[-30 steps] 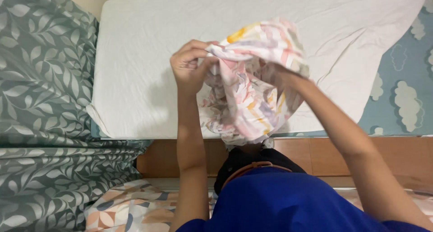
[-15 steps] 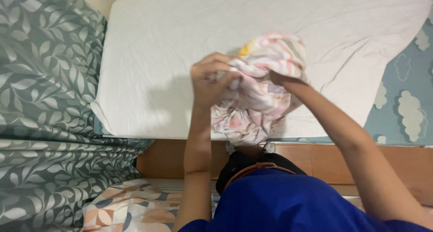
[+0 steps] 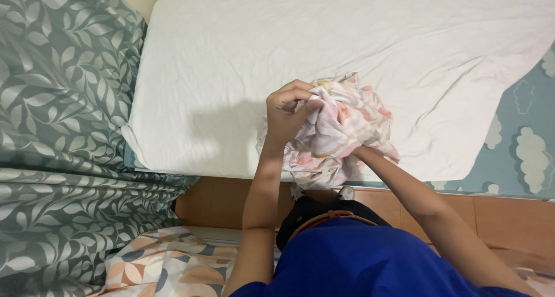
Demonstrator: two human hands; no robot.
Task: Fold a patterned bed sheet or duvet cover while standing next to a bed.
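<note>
A bunched pink, white and yellow patterned cloth point(image 3: 347, 129) hangs over the near edge of a mattress covered by a white sheet point(image 3: 300, 48). My left hand point(image 3: 289, 109) grips the cloth's upper left folds, fingers curled into the fabric. My right hand is buried inside the bundle from below; only its forearm point(image 3: 416, 199) shows, so the fingers are hidden. My blue shirt point(image 3: 370, 262) fills the bottom of the view.
A grey-green leaf-patterned cover point(image 3: 58, 129) lies along the left. A blue cloud-print sheet point(image 3: 520, 147) shows at the right, where the white sheet is pulled back. A brown bed frame point(image 3: 219, 199) runs below the mattress; a pastel geometric fabric point(image 3: 162, 268) lies at bottom left.
The cloth has been gathered into a tighter bundle and has come lower, toward the mattress edge. My left hand has shifted its grip on the folds.
</note>
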